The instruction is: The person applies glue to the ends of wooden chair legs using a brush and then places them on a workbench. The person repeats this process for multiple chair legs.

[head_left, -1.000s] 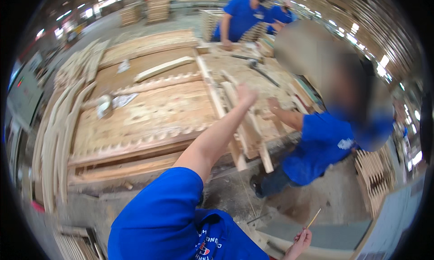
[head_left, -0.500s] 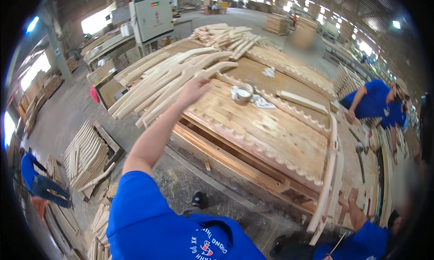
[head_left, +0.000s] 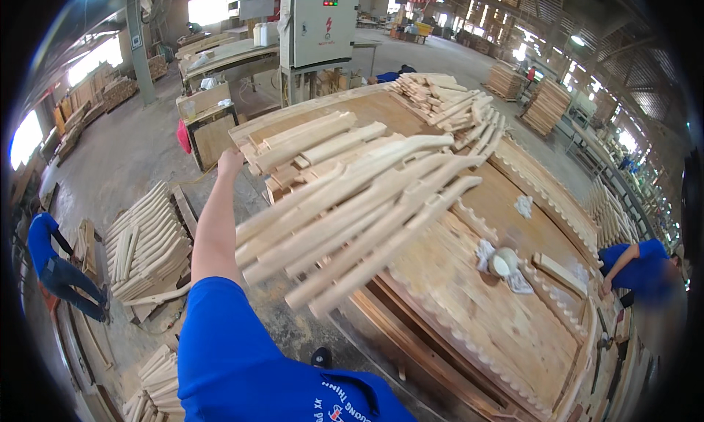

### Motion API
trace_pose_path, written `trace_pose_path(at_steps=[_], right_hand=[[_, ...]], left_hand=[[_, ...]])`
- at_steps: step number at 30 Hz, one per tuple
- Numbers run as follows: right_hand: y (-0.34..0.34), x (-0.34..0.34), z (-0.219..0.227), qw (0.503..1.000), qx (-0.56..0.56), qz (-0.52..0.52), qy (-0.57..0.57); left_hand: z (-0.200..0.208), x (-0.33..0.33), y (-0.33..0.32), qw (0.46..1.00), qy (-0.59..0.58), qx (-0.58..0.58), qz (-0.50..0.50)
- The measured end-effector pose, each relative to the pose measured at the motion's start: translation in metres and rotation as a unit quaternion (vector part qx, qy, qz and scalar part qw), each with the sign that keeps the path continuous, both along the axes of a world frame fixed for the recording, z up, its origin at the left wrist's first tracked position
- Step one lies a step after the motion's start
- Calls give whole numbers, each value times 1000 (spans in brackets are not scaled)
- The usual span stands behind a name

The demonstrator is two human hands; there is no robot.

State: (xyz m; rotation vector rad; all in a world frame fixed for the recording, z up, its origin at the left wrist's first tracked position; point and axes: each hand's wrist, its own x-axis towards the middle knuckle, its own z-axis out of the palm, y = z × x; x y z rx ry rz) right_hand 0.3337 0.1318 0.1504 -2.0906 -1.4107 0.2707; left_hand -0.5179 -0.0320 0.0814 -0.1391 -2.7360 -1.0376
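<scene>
My left hand (head_left: 230,160) reaches far out, at the near left corner of the worktable. It is beside the end of a stack of straight pale wooden pieces (head_left: 306,139). Its fingers are small and blurred, so I cannot make out their grip or whether they touch the wood. Right of my forearm, a bundle of long curved wooden pieces (head_left: 367,209) lies across the table, with its near ends jutting past the edge. My right hand is out of view.
A wooden worktable (head_left: 455,275) with scalloped strips carries a pale cup (head_left: 503,262) and white rags (head_left: 523,206). More curved pieces (head_left: 150,235) are stacked on the floor at left. A grey control cabinet (head_left: 323,27) stands beyond. Co-workers (head_left: 57,264) in blue work at left and right.
My view has swung left. My left hand has gone from beside the curved pieces' far part to the straight stack's end. The co-worker at the lower right has left the view.
</scene>
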Motion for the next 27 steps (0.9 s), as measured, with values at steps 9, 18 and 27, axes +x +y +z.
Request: trace_pose_path(at_steps=[9, 18, 27], right_hand=[[33, -118, 9, 981, 115, 139, 68], [91, -196, 9, 968, 11, 246, 48], [65, -281, 33, 921, 124, 362, -71]], left_hand=[[-29, -68, 42, 888, -390, 86, -227], [-62, -39, 49, 876, 307, -200, -313], [-8, 72, 66, 915, 51, -130, -380]])
